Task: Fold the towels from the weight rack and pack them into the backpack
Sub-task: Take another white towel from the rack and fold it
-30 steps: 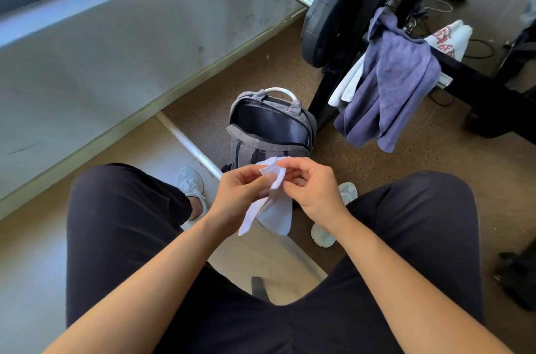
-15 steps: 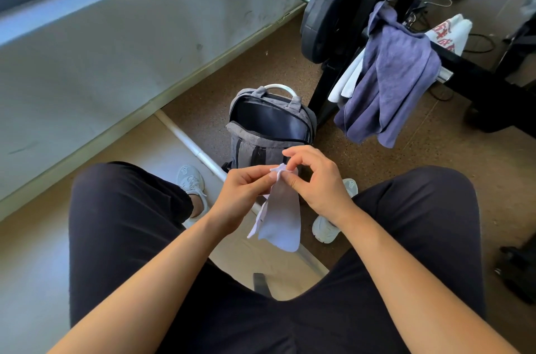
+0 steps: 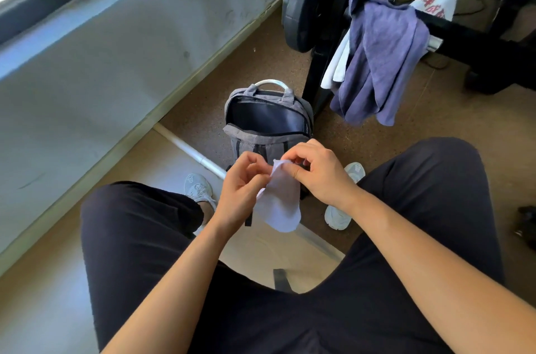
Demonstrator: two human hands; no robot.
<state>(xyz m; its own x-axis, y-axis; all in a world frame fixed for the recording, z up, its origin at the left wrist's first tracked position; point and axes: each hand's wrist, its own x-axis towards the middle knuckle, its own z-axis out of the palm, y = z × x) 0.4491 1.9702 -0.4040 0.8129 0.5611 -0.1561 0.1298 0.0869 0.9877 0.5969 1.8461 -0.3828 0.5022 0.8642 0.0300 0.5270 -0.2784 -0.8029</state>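
We clamp left hand (image 3: 240, 189) and right hand (image 3: 320, 179) fingers on top edge of small white towel (image 3: 282, 202), held between our knees. Open backpack (image 3: 255, 141) stands on floor just beyond; purple towel (image 3: 383, 57) hangs on weight rack (image 3: 320, 69).

Backpack (image 3: 266, 133) on the floor (image 3: 232, 63) ahead, between the shoes (image 3: 198, 188), small cloth (image 3: 282, 205) held over it. Weight rack (image 3: 316, 92) behind-right, towels (image 3: 383, 57) draped on its bar (image 3: 470, 37), maybe three.
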